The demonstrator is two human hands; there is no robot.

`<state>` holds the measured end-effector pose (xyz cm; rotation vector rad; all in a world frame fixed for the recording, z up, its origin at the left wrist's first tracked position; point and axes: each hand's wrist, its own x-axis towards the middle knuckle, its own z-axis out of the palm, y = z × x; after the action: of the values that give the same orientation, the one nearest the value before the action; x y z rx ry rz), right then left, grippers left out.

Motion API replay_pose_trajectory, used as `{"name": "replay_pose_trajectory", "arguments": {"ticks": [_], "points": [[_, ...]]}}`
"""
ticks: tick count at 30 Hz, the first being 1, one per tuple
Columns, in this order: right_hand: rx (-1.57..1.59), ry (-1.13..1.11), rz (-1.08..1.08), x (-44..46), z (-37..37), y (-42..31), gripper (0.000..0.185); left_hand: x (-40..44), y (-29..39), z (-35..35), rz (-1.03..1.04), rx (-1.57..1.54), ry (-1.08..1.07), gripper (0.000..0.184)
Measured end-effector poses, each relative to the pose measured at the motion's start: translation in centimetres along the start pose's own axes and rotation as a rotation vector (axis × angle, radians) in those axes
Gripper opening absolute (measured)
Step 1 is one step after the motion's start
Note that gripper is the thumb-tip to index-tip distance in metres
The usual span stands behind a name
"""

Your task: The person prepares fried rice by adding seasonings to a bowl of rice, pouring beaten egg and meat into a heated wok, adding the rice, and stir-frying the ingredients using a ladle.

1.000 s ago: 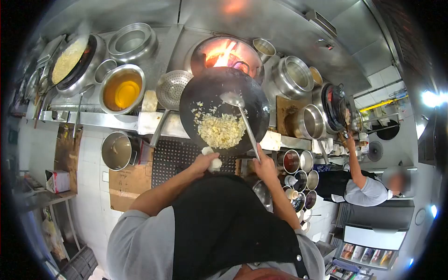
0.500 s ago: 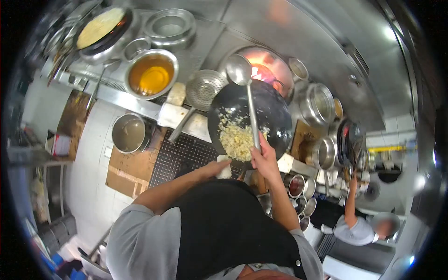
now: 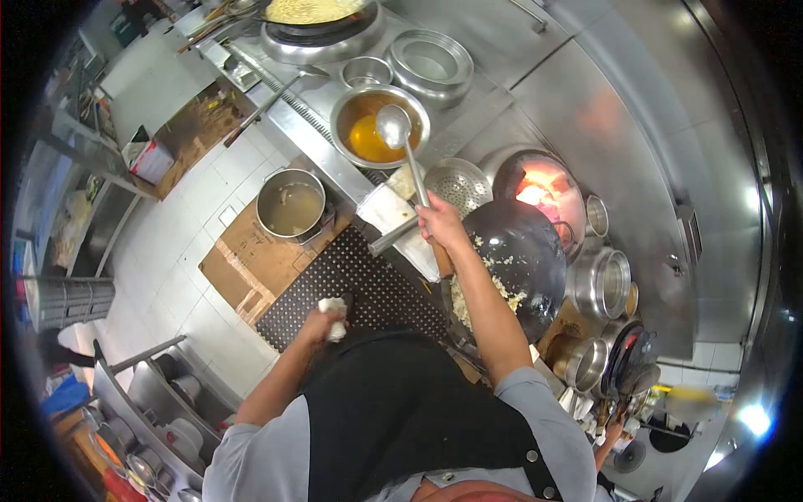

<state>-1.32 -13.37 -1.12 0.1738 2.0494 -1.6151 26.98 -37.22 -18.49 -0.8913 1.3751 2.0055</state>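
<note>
My right hand is closed round the handle of a ladle. The ladle's bowl is over a metal bowl of amber liquid; I cannot tell whether it touches the liquid. Under my right forearm, partly hidden, sits a black wok with white and yellow crumbly food in it. A perforated strainer lies between the wok and the metal bowl. Away from the wok, above the studded floor mat, my left hand grips a folded white cloth.
A lit burner glows behind the wok. A pot of cloudy liquid stands low on the left. Nested pans and another wok with a pale yellow sheet are at the back. A co-worker's arm shows at lower right.
The ladle has gone from above the wok to over the bowl of amber liquid. My left hand has drawn away from the wok's edge with the cloth. The view has turned left.
</note>
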Motion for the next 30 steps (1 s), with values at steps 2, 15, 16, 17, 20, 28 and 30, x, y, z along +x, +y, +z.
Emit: {"name": "replay_pose_trajectory", "arguments": {"ticks": [2, 15, 16, 17, 20, 28, 30], "points": [[-0.006, -0.006, 0.000, 0.2, 0.5, 0.0, 0.053, -1.2, -0.8, -1.9, 0.021, -0.136, 0.057, 0.032], [0.937, -0.144, 0.030, -6.7, -3.0, 0.5, 0.026, -4.5, 2.6, 4.6, 0.066, -0.112, -0.024, 0.024], [1.031, -0.244, 0.019, -8.3, -4.3, 1.2, 0.027, -4.6, 3.0, 6.8, 0.061, -0.081, -0.048, 0.024], [1.129, -0.338, 0.004, -10.4, -5.7, 1.9, 0.028, -4.7, 3.0, 8.7, 0.049, -0.044, -0.075, 0.024], [1.135, -0.322, -0.057, -18.3, -9.9, 4.4, 0.031, -5.5, 2.3, 14.4, -0.008, -0.009, -0.233, 0.043], [0.956, 0.045, -0.006, -34.7, -20.5, 15.3, 0.035, -5.3, 2.5, 27.7, -0.048, 0.150, -0.245, 0.043], [0.950, 0.117, 0.021, -36.1, -21.7, 17.7, 0.041, -1.8, 0.1, 28.4, -0.043, 0.115, -0.240, 0.017]]}}
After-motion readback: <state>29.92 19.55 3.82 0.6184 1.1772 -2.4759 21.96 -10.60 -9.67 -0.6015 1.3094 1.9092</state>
